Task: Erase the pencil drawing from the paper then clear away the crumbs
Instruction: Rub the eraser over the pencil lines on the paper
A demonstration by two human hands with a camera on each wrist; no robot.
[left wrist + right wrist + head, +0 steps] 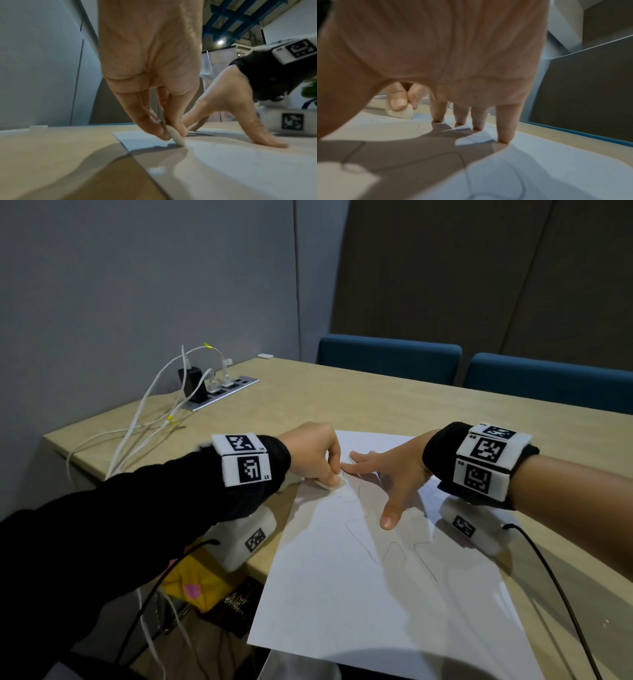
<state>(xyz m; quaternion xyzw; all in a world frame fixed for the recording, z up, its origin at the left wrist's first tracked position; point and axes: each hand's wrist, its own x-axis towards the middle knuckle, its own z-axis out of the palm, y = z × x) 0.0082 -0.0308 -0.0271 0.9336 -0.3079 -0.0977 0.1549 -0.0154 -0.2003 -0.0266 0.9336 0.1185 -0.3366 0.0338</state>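
The counter point(359, 392) carries the whole job, and the paper point(359, 594) lies flat on it, near corner hanging past the edge toward you. Your right hand point(387, 474) sits just beside your left grip, fingers point(505, 121) straight and spread, tips and thumb pressing the sheet and holding nothing. Judgement: it is there to pin the sheet so rubbing does not drag or crease it.

Your left hand point(311, 453) is the working grip: thumb and fingertips curled tight, pinching the eraser point(176, 136) with its lower edge touching the paper, directly under the grip, near the sheet's far left edge. The tilt puts an edge on the line, probably for more bite.

The eraser is a small off-white, rounded, worn piece. The pencil drawing point(394, 549) is thin grey curved outlines, running from right at the eraser to well on your side of both hands. Lines beside the eraser look fainter; those nearer you are dark and intact, so the erasing seems early. Crumbs: too small to make out, clearing step not yet done.
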